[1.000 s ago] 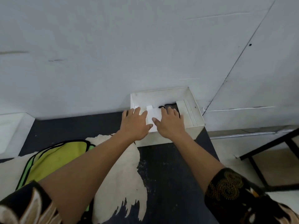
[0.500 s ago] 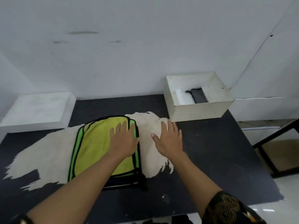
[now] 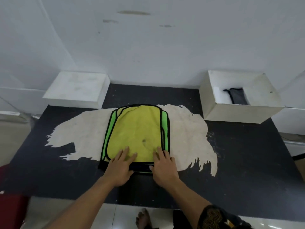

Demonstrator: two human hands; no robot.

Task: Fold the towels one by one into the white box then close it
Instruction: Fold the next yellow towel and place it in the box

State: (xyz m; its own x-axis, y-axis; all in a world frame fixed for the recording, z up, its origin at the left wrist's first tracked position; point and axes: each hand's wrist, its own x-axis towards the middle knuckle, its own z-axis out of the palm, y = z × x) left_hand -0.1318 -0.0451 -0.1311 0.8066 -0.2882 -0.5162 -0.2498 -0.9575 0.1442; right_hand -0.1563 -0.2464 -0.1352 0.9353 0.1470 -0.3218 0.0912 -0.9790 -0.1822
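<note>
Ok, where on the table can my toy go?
Bare table in front of the white box, right of the towels; also left of them, in front of the lid. The middle is crowded: towels, left hand, right hand.

Soft matt cloth towels, matt white box, worn, patchy black tabletop
</note>
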